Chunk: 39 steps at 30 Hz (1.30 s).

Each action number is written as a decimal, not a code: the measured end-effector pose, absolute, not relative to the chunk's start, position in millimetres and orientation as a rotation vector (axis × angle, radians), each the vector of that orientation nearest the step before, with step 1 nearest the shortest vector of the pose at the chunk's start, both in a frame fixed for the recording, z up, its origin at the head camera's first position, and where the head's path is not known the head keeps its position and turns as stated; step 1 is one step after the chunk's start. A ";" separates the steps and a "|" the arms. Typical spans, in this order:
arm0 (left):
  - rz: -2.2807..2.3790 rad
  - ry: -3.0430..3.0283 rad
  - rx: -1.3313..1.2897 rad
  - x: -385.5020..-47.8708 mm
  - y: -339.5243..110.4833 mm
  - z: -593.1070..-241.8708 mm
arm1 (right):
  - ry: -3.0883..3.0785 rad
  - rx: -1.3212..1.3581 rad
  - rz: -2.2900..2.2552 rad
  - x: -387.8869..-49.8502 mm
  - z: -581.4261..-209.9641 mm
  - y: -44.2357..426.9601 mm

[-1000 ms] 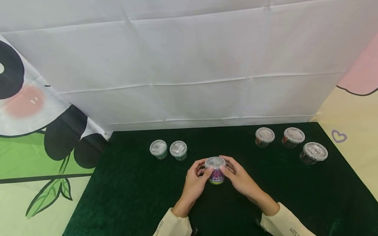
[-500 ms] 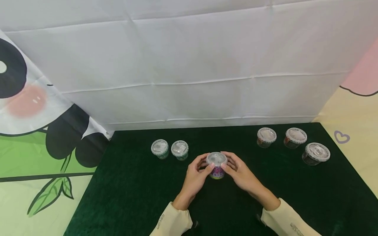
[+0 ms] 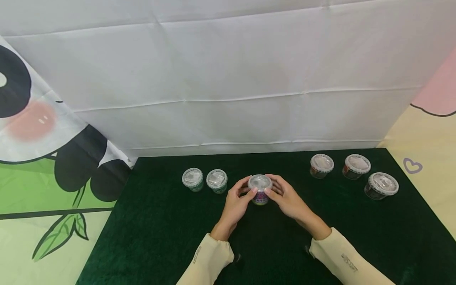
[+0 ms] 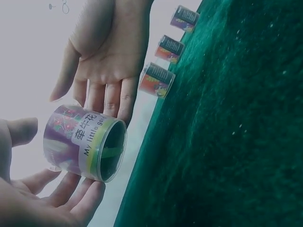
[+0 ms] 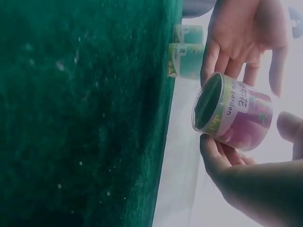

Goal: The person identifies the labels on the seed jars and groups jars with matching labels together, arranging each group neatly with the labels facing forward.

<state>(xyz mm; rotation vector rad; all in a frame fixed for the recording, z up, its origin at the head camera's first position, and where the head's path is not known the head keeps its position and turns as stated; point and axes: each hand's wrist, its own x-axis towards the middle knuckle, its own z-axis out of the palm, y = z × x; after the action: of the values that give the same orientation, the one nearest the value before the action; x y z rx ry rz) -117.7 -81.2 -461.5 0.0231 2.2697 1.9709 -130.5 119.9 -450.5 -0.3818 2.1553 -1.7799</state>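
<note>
A small clear plastic tub (image 3: 261, 197) with a lid and a purple label is held upright between both hands, near the middle in the head view. My left hand (image 3: 235, 204) grips its left side, the thumb at the front and the fingers curved behind. From the other side my right hand (image 3: 290, 202) holds it the same way. In the left wrist view the tub (image 4: 71, 137) reads "My little garden", and its clear base shows above the cloth. The right wrist view shows the tub's base (image 5: 208, 101) too, apart from the table.
Two lidded tubs with green labels, one (image 3: 192, 179) beside the other (image 3: 217, 181), stand at the back left. Three darker lidded tubs (image 3: 321, 165) (image 3: 356, 166) (image 3: 381, 185) stand at the back right. Dark green cloth (image 3: 160, 237) covers the table; a white sheet (image 3: 228, 79) hangs behind.
Both hands have carried the tub away from me, toward the back of the table. Their hold on it looks the same, and the other tubs have stayed put.
</note>
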 end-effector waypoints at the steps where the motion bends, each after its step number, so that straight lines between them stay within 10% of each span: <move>1: 1.969 2.271 0.018 -119.4 -81.1 -461.4 | 2.158 -0.380 -1.778 -132.4 -451.2 119.4; 39: 2.114 2.147 -0.119 -150.8 -77.4 -479.1 | 2.093 -0.399 -1.835 -170.1 -473.9 114.1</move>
<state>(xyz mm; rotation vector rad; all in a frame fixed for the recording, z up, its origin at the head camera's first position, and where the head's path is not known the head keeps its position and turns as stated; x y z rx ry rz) -150.8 -77.4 -479.1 -0.1190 2.1475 2.1144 -170.1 114.1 -473.9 -0.3986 2.0927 -1.8349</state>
